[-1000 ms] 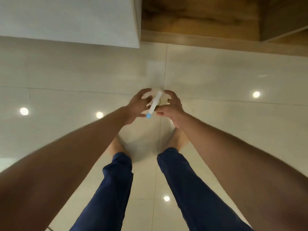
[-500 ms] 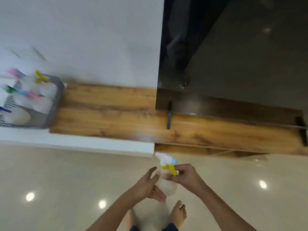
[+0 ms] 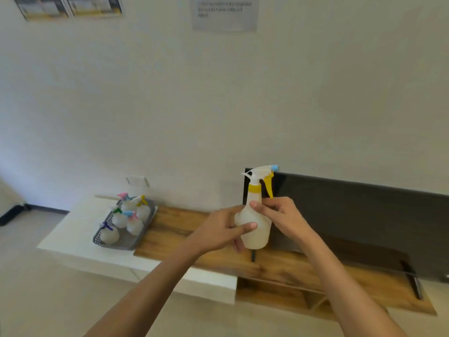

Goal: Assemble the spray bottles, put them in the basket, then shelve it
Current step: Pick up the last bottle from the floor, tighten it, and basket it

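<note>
A white spray bottle [image 3: 256, 235] with a yellow collar, yellow trigger and blue nozzle tip stands upright in the air between my hands. My left hand [image 3: 222, 229] grips its body from the left, thumb across the front. My right hand [image 3: 279, 215] pinches the bottle's shoulder just under the trigger. A grey mesh basket [image 3: 131, 243] sits to the left on a white ledge and holds several assembled bottles with coloured spray heads.
The white ledge [image 3: 73, 239] joins a low wooden shelf unit [image 3: 279, 266] along the wall. A dark screen [image 3: 352, 215] stands behind the bottle. Papers are pinned high on the wall. Pale floor tiles lie below.
The view swung up from the floor to the wall and shelf. The bottle rose to an upright pose, and my left hand now wraps its body.
</note>
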